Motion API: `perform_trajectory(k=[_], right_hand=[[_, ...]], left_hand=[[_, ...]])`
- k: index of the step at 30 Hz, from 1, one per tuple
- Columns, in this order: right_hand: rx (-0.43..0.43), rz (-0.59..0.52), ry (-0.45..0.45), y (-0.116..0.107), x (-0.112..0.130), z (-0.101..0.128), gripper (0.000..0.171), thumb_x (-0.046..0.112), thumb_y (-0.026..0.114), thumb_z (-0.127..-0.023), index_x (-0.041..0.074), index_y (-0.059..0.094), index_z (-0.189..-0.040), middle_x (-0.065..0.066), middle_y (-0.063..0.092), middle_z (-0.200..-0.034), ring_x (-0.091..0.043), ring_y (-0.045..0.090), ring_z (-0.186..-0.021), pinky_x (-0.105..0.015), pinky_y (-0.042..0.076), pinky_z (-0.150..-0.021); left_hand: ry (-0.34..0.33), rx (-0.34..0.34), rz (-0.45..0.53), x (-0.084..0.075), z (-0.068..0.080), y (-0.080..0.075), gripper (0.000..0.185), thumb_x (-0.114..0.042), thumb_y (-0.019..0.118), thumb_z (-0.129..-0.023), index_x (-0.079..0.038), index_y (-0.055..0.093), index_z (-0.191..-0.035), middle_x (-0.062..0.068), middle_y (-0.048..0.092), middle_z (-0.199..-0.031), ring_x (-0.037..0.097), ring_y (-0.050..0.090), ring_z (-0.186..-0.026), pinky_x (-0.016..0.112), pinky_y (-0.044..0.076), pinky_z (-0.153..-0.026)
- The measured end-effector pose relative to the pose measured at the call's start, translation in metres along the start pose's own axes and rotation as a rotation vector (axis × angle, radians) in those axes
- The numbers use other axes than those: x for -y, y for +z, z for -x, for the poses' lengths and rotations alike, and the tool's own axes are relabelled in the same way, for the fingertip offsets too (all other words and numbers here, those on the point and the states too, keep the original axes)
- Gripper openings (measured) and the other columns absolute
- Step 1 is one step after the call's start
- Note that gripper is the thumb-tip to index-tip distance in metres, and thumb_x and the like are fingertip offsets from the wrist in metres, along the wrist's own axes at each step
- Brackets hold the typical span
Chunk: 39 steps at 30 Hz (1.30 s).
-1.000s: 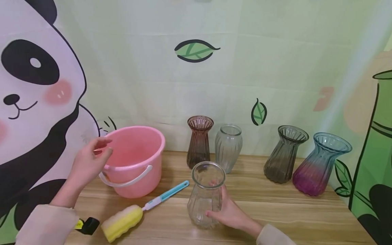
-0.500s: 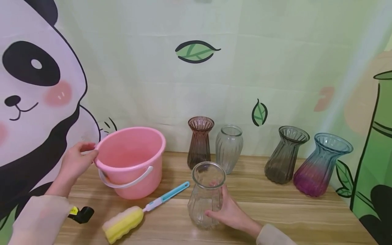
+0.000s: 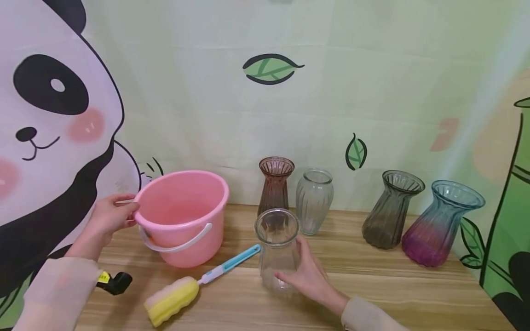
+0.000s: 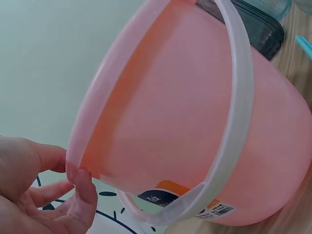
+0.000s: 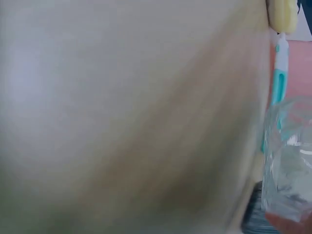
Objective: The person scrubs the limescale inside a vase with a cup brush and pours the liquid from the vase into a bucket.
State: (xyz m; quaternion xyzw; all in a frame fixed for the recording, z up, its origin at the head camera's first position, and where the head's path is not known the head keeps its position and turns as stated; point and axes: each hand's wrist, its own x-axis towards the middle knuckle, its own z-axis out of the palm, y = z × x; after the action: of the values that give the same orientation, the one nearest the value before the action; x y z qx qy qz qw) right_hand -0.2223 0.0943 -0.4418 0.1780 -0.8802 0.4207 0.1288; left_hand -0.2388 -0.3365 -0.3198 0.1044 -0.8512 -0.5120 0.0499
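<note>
- We saw a yellow-and-pale sponge brush (image 3: 171,301) on the wooden tabletop (image 3: 372,289) at the front, its blue-and-white handle slanting away, the tip just beside the vase in hand.
- Left of it, we found a black object with a yellow label (image 3: 116,283), partly hidden by a pale sleeve (image 3: 60,287).
- We watched the right hand (image 3: 310,276) grip a clear glass vase (image 3: 279,259) from its right side, thumb and fingers clamped around it; the vase was upright, mouth up, right of the bucket, and we could not tell whether its base touched the wood.
- We caught the left hand (image 3: 109,216) pinching the rim of a pink bucket (image 3: 209,248), thumb and fingers together on its left edge; the white handle hung down in front.
- Behind, we counted four vases: brown (image 3: 275,193), clear ribbed (image 3: 314,204), grey (image 3: 387,216) and blue-to-purple (image 3: 439,230), the last two well to the right.
- Farthest back, we saw a pale green backdrop (image 3: 207,105) printed with a panda (image 3: 49,138) and leaves.
</note>
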Motion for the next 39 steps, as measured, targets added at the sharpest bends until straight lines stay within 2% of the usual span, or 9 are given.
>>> perform_trajectory(k=[5,8,12,17,23,28,34,36,39], right_hand=[[-0.119,0.136,-0.123,-0.011,0.017,-0.025,0.096,0.035,0.085,-0.057,0.015,0.032,-0.134,-0.012,0.052,-0.126,-0.030,0.051,-0.114,-0.049,0.044,-0.090],[-0.188,0.283,-0.183,-0.019,0.030,-0.041,0.095,0.041,0.084,-0.056,0.016,0.034,-0.134,-0.008,0.054,-0.122,-0.027,0.053,-0.108,-0.047,0.050,-0.078],[-0.238,0.447,-0.247,-0.028,0.050,-0.059,0.097,0.046,0.081,-0.057,0.017,0.033,-0.136,-0.007,0.055,-0.122,-0.029,0.054,-0.105,-0.047,0.053,-0.064],[-0.266,0.606,-0.346,-0.034,0.070,-0.079,0.094,0.045,0.080,-0.060,0.013,0.034,-0.135,-0.008,0.051,-0.128,-0.034,0.053,-0.106,-0.047,0.053,-0.060],[-0.246,0.838,-0.409,-0.037,0.094,-0.093,0.090,0.050,0.077,-0.062,0.012,0.035,-0.133,-0.007,0.044,-0.136,-0.036,0.051,-0.111,-0.047,0.053,-0.065],[-0.253,1.009,-0.443,-0.038,0.113,-0.101,0.090,0.053,0.076,-0.063,0.014,0.035,-0.133,-0.007,0.042,-0.138,-0.038,0.047,-0.116,-0.055,0.050,-0.072],[-0.398,1.249,-0.565,-0.036,0.124,-0.111,0.078,0.047,0.073,-0.068,0.018,0.039,-0.132,-0.005,0.042,-0.138,-0.036,0.046,-0.119,-0.056,0.048,-0.077],[-0.446,1.294,-0.605,-0.035,0.125,-0.116,0.073,0.040,0.072,-0.070,0.020,0.039,-0.132,-0.004,0.042,-0.138,-0.035,0.045,-0.120,-0.057,0.047,-0.080],[-0.474,1.320,-0.647,-0.034,0.126,-0.125,0.071,0.028,0.072,-0.071,0.022,0.037,-0.133,-0.003,0.039,-0.140,-0.034,0.042,-0.123,-0.058,0.044,-0.085]], left_hand=[[0.002,-0.002,0.017,-0.001,0.001,0.001,0.059,-0.028,0.046,-0.094,0.008,0.028,-0.138,0.033,0.043,-0.126,0.002,0.060,-0.069,0.023,0.054,-0.068],[0.000,-0.007,0.021,0.000,0.001,0.001,0.059,-0.028,0.046,-0.094,0.008,0.028,-0.138,0.033,0.044,-0.125,0.003,0.060,-0.069,0.023,0.054,-0.067],[0.001,-0.011,0.032,0.000,0.000,0.001,0.060,-0.027,0.046,-0.094,0.008,0.028,-0.138,0.033,0.044,-0.125,0.003,0.060,-0.069,0.022,0.054,-0.067],[-0.004,-0.012,0.044,0.001,-0.002,0.001,0.060,-0.028,0.046,-0.094,0.007,0.027,-0.139,0.032,0.043,-0.126,0.002,0.059,-0.070,0.022,0.054,-0.068],[-0.019,-0.011,0.051,0.004,-0.001,0.002,0.060,-0.028,0.046,-0.094,0.006,0.026,-0.140,0.032,0.042,-0.128,0.002,0.059,-0.071,0.022,0.054,-0.069],[-0.020,-0.015,0.042,0.004,0.000,0.003,0.060,-0.029,0.046,-0.095,0.005,0.026,-0.140,0.032,0.043,-0.129,0.003,0.059,-0.072,0.022,0.054,-0.069],[-0.027,-0.016,0.045,0.005,0.000,0.003,0.061,-0.030,0.045,-0.095,0.005,0.025,-0.140,0.031,0.042,-0.129,0.004,0.059,-0.072,0.021,0.053,-0.069],[-0.025,-0.019,0.052,0.004,0.000,0.003,0.060,-0.029,0.045,-0.095,0.005,0.026,-0.140,0.032,0.042,-0.129,0.003,0.059,-0.071,0.022,0.054,-0.068],[-0.027,-0.025,0.058,0.005,0.000,0.003,0.060,-0.028,0.046,-0.095,0.005,0.026,-0.140,0.032,0.042,-0.129,0.003,0.059,-0.071,0.022,0.054,-0.068]])
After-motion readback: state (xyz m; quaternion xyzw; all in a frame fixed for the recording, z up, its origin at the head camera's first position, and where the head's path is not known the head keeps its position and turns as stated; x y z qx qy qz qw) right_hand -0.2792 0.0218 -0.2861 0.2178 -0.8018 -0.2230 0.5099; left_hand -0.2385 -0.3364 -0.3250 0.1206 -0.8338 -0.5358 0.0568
